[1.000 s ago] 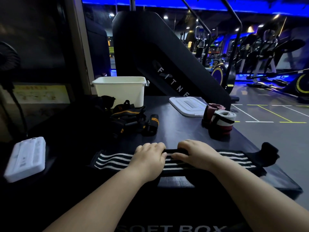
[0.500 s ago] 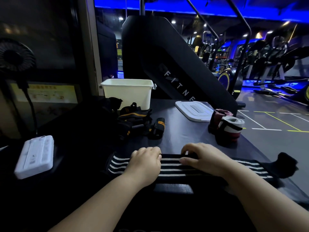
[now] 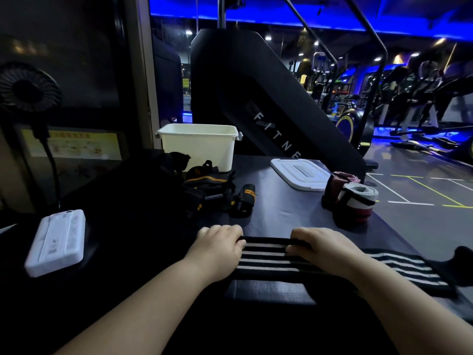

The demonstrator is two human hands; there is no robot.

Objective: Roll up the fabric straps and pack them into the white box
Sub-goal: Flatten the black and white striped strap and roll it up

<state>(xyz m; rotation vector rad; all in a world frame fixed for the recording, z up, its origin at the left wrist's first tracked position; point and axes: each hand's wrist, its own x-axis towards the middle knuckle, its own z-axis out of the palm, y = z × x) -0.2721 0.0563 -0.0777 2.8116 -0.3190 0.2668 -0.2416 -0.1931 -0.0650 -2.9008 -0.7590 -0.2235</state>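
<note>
A long black strap with white stripes (image 3: 266,257) lies across the near edge of the dark bench top (image 3: 286,208). My left hand (image 3: 220,245) grips its left end with curled fingers, and no strap shows to the left of that hand. My right hand (image 3: 325,245) holds the strap's far edge a short way to the right. The strap runs on past my right wrist to a black end piece (image 3: 463,257). The open white box (image 3: 199,147) stands at the back of the bench top. A loose pile of black-and-orange straps (image 3: 204,185) lies in front of it.
The box's white lid (image 3: 299,172) lies flat at the back right. Two rolled straps, one red and white (image 3: 358,201), stand near the right edge. A white device (image 3: 57,242) lies at the left below a small fan (image 3: 28,88). Gym machines fill the background.
The striped length that lay to the left of my left hand is gone from view. My hands have moved further apart on the strap. The camera has shifted.
</note>
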